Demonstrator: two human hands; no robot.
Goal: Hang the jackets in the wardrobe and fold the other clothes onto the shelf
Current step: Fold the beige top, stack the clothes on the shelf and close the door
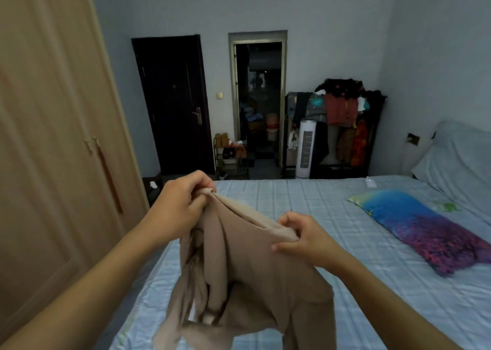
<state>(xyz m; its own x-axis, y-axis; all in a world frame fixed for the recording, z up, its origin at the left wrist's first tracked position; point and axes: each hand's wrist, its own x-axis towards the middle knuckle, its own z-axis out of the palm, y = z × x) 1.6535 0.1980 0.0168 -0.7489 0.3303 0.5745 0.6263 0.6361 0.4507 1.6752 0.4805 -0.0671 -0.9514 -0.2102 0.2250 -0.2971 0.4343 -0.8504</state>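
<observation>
1. At far left, the wardrobe (53, 137) stands with doors closed, not yet needed.
2. Left hand (180, 206): my fingers pinch one end of the garment's (255, 264) top edge.
3. Right hand (305, 241): fingers pinch the other end, so the beige cloth hangs spread above the bed (332, 203), probably for folding.
4. Pillow (425, 227) lies well right.

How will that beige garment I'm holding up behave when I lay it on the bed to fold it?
Probably floppy: the beige garment sags in loose folds below where the left hand and right hand pinch its top edge. It looks light, since fingertip pinches carry it. It will likely bunch on the bed and need smoothing.
</observation>
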